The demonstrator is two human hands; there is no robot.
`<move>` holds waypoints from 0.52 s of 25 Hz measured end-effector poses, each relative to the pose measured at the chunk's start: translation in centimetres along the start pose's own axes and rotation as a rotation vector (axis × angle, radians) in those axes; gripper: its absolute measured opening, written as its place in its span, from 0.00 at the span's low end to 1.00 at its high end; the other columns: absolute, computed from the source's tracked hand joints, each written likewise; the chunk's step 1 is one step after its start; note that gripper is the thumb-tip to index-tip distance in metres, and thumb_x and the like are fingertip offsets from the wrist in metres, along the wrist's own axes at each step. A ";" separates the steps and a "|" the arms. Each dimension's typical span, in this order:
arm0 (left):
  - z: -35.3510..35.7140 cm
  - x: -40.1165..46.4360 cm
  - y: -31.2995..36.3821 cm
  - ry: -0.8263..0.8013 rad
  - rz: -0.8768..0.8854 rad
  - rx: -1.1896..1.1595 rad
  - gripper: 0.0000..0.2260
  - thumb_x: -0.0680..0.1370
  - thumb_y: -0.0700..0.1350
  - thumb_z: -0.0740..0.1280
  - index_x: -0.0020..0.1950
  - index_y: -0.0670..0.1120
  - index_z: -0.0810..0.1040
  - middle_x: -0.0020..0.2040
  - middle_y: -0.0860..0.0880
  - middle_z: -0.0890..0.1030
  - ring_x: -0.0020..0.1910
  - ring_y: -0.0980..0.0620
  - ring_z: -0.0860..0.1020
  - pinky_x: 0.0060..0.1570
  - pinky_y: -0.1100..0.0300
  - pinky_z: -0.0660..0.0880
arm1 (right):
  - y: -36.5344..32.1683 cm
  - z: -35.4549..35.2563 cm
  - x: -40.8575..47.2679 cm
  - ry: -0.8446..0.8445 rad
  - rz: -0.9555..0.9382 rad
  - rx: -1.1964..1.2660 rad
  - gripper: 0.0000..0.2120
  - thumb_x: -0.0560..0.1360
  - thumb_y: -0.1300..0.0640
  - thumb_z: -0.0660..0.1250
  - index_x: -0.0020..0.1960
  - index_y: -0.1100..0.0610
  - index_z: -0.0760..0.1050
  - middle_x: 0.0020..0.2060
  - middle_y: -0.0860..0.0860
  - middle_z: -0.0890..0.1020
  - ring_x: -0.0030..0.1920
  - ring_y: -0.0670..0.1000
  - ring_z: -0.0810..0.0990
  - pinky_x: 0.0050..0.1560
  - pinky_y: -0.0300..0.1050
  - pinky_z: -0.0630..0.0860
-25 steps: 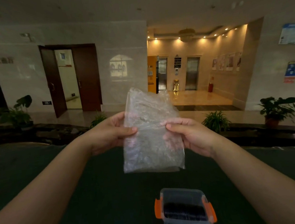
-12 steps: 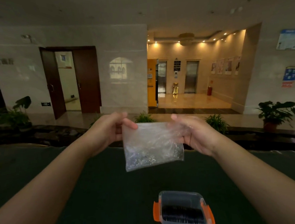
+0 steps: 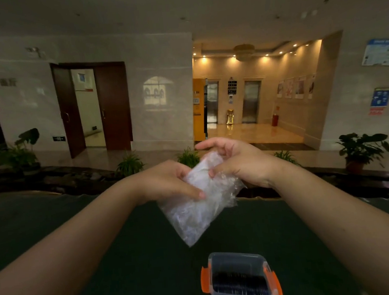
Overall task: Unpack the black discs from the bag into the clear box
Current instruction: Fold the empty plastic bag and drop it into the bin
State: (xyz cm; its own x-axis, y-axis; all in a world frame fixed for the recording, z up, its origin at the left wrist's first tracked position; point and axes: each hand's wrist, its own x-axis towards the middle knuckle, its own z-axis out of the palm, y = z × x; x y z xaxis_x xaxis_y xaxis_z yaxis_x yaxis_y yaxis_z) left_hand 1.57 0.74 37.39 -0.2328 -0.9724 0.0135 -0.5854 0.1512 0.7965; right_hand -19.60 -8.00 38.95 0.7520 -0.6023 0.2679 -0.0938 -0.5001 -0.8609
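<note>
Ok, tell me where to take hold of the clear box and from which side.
Grip the clear box by its two short ends, at the orange latches, coming straight down from above. It stands upright and lidless on the green table, discs inside, so the walls are free and the open top should stay level.

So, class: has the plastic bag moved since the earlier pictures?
Yes. The plastic bag has tilted and dropped: its lower corner now hangs closer to the clear box.

Two bare forearms reach in from the near left and near right corners, with no sleeve in view on either. The left hand point(image 3: 168, 182) and right hand point(image 3: 236, 162) are bare too, with short, plain fingernails.
</note>
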 end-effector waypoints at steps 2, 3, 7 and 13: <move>0.4 0.5 0.0 0.036 -0.017 -0.058 0.11 0.73 0.47 0.77 0.53 0.45 0.85 0.50 0.48 0.88 0.50 0.49 0.86 0.54 0.49 0.81 | -0.3 0.1 0.2 0.109 -0.031 0.027 0.26 0.71 0.60 0.77 0.66 0.43 0.78 0.57 0.49 0.84 0.57 0.52 0.84 0.58 0.56 0.81; 0.5 0.6 0.0 0.061 -0.011 -0.126 0.12 0.72 0.47 0.78 0.54 0.45 0.85 0.51 0.47 0.88 0.51 0.48 0.86 0.51 0.51 0.82 | -0.3 0.1 0.3 0.208 -0.032 0.073 0.25 0.72 0.52 0.77 0.68 0.44 0.76 0.58 0.48 0.84 0.59 0.52 0.83 0.60 0.56 0.80; 0.6 1.3 -0.5 0.226 0.009 -0.495 0.21 0.68 0.47 0.80 0.59 0.44 0.82 0.53 0.45 0.87 0.52 0.45 0.86 0.45 0.52 0.84 | 1.3 -0.6 -0.3 0.262 0.175 0.563 0.36 0.68 0.34 0.75 0.69 0.53 0.73 0.62 0.56 0.83 0.61 0.58 0.83 0.67 0.60 0.74; 0.9 2.3 0.4 0.374 0.070 -0.609 0.20 0.68 0.47 0.79 0.58 0.44 0.83 0.51 0.44 0.88 0.50 0.44 0.87 0.42 0.52 0.84 | 2.1 1.4 -0.3 -0.007 0.151 0.463 0.26 0.73 0.49 0.78 0.67 0.55 0.78 0.61 0.56 0.84 0.62 0.57 0.83 0.67 0.63 0.75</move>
State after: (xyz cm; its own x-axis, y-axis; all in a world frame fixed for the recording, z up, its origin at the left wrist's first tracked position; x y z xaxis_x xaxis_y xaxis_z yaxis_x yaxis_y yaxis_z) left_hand 0.14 -1.32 37.21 0.0918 -0.9762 0.1966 -0.0166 0.1959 0.9805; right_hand -19.12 -7.98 36.39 0.7568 -0.6419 0.1234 0.0965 -0.0770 -0.9923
